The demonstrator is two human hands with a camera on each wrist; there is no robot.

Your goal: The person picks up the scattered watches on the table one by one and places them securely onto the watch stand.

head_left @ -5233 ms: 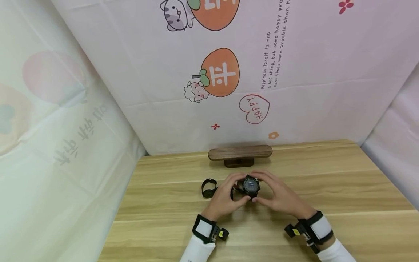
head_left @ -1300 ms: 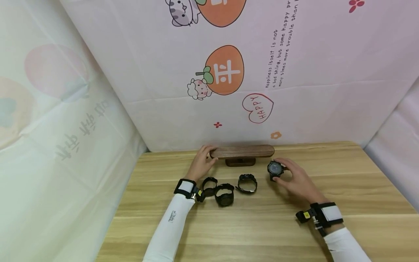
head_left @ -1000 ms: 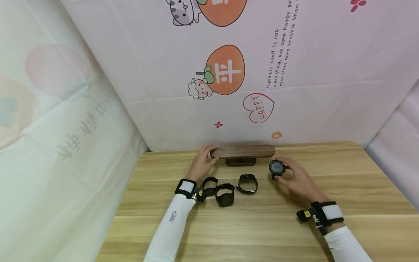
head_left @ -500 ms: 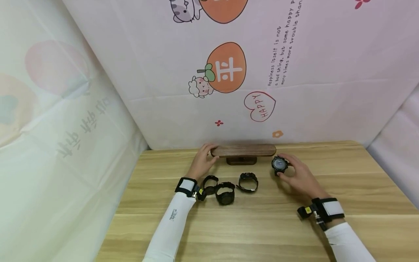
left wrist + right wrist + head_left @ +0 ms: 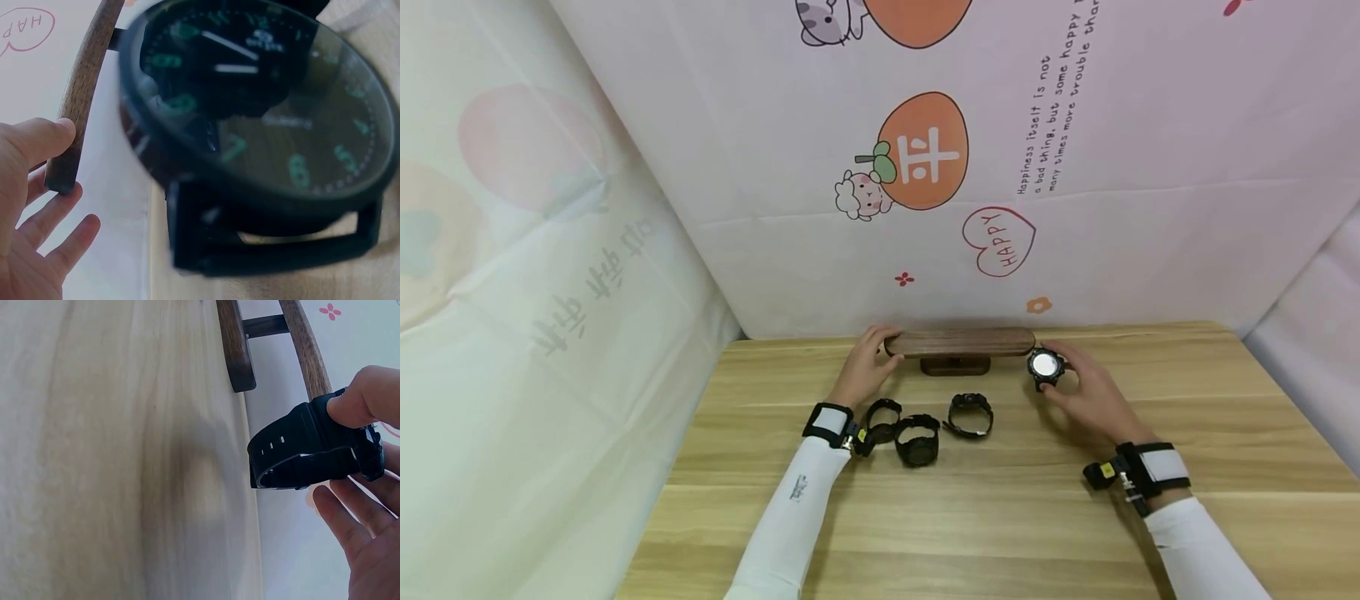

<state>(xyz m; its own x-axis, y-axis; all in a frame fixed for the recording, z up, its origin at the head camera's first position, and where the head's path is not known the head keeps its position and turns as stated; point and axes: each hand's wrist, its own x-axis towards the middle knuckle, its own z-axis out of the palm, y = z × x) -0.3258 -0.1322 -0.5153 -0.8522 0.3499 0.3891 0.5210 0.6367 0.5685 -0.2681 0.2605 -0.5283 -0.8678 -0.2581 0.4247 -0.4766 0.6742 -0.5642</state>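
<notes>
A dark wooden watch stand (image 5: 958, 342), a long rounded bar on a short foot, stands at the table's back. My left hand (image 5: 859, 373) holds the bar's left end; in the left wrist view the thumb presses one side and a finger touches the other. My right hand (image 5: 1093, 396) pinches a black watch (image 5: 1046, 367) by its case, thumb against fingers. In the right wrist view this watch (image 5: 306, 440) hangs above the table, its closed strap loop overlapping the bar's right end. Its lit face points up toward the head camera.
Three more black watches lie in front of the stand: one at left (image 5: 883, 421), one beside it (image 5: 917, 442) and one in the middle (image 5: 970, 416). A watch face (image 5: 262, 106) looms large in the left wrist view. A printed cloth (image 5: 805, 275) rises behind the table.
Earlier both hands held a watch in front of the stand. The left hand has since moved to the bar's left end; the right hand has carried the watch rightward and back to the bar's right end.
</notes>
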